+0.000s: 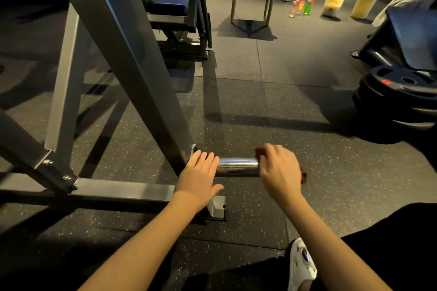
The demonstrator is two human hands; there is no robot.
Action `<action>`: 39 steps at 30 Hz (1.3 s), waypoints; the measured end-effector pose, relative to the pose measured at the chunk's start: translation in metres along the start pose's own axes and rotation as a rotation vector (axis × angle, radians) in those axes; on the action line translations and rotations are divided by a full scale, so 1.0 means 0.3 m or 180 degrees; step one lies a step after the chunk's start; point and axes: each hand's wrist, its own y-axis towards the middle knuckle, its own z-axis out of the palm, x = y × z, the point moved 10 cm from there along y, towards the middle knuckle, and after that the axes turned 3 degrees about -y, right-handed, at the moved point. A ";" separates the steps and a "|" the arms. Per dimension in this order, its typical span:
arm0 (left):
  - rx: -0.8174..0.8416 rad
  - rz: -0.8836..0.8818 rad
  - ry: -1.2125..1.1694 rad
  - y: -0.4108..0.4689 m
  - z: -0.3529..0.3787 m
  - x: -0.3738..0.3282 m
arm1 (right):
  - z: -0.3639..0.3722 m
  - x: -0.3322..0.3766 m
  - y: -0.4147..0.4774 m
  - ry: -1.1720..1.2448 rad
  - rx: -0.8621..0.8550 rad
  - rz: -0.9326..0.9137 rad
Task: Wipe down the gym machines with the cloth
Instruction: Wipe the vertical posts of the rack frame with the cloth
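Right hand [280, 170] grips cloth [304, 176] on peg [237, 165] (left hand [201, 177] flat).

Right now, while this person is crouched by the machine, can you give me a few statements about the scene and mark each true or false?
1. The right hand holds a brown cloth against the shiny bar. True.
2. The left hand holds a spray bottle. False: it rests flat on the bar, and the spray bottles stand far off on the floor.
3. The weight plates are stacked on the person's right. True.
4. The two buckets sit on a table. False: they stand on the floor.
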 end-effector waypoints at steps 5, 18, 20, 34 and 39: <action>-0.0027 0.0031 -0.0003 0.003 0.004 0.001 | 0.025 0.097 -0.106 -0.0236 -0.0258 0.0121; 0.0065 0.0383 0.0230 -0.003 0.024 0.004 | 0.062 0.159 -0.128 -0.0387 -0.0252 0.0243; 0.0047 0.0422 0.0358 -0.005 0.025 0.000 | 0.123 0.252 -0.134 -0.0236 0.0159 -0.0120; 0.0159 0.0539 -0.0428 -0.182 -0.091 0.043 | 0.082 0.250 -0.098 0.0916 0.0775 0.0419; -0.0370 -0.0644 -0.3052 -0.304 -0.211 0.208 | -0.070 0.334 -0.116 0.2449 0.0608 0.0629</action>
